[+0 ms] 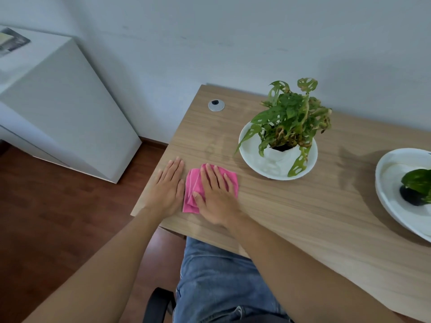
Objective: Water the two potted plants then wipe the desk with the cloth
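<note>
A folded pink cloth (pixel 192 183) lies on the wooden desk (pixel 303 206) near its left edge. My right hand (pixel 215 194) presses flat on top of the cloth, fingers spread. My left hand (pixel 169 187) rests flat on the bare desk just left of the cloth, touching its edge. A leafy potted plant (pixel 291 120) stands in a white bowl (pixel 251 157) at the back of the desk. A second plant (pixel 417 183) sits in another white bowl (pixel 391 206), cut off at the right edge.
A grey cable grommet (pixel 216 105) is set into the desk's far left corner. A white cabinet (pixel 58 108) stands to the left on the dark wood floor. A faint wet sheen shows on the desk (pixel 217 145) beyond the cloth. My jeans and a chair arm (pixel 158 304) are below.
</note>
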{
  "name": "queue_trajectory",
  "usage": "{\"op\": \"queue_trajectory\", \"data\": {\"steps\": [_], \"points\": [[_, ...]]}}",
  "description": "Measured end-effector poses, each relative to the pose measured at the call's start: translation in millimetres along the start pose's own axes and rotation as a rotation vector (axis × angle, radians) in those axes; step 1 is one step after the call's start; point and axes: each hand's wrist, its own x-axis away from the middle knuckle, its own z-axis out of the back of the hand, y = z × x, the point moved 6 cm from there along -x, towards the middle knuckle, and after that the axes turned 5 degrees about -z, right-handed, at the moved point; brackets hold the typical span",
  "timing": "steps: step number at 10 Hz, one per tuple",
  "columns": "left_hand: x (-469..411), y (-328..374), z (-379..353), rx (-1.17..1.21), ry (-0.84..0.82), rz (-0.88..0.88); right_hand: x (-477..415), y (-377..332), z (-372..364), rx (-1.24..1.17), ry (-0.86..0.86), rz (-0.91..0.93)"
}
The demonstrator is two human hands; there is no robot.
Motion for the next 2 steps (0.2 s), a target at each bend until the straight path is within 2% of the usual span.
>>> {"op": "queue_trajectory", "data": {"steps": [1,2], "points": [[-2,12,7,0.033,-0.06,0.038,4,9,12,-0.18,-0.053,0.035],[0,38,13,0.05,-0.007,-0.029,22,23,27,-0.197,0.008,0.075]]}}
